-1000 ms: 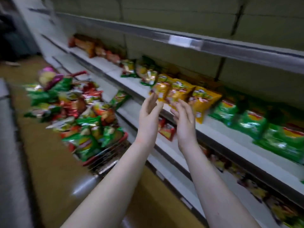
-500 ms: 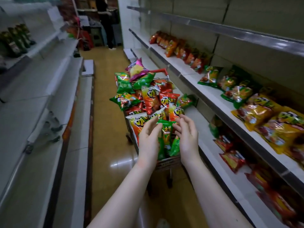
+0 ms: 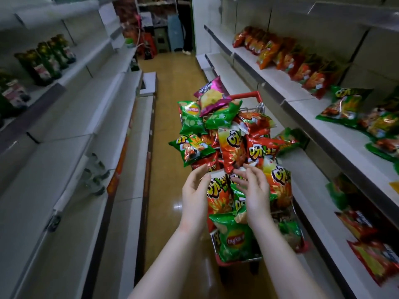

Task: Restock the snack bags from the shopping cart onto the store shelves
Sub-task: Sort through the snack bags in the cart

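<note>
A red shopping cart (image 3: 246, 96) stands in the aisle, heaped with snack bags in red, green and purple. My left hand (image 3: 195, 189) and my right hand (image 3: 254, 188) hover over the near end of the heap, palms facing each other, fingers relaxed. Between them lies an orange-and-white fries bag (image 3: 219, 190); neither hand grips it. A green chips bag (image 3: 234, 238) lies just below my right wrist. The right-hand shelf (image 3: 302, 102) holds rows of orange bags (image 3: 280, 53) and green bags (image 3: 343, 106).
Shelving on the left (image 3: 90, 117) carries dark bottles (image 3: 46, 57) on an upper level. Lower right shelves hold more bags (image 3: 371, 255). A person (image 3: 185, 29) stands at the far end of the aisle among boxes. The yellow floor runs left of the cart.
My view swung from the right shelf round to the cart. Both hands came down from the shelf to the near end of the heap, still holding nothing.
</note>
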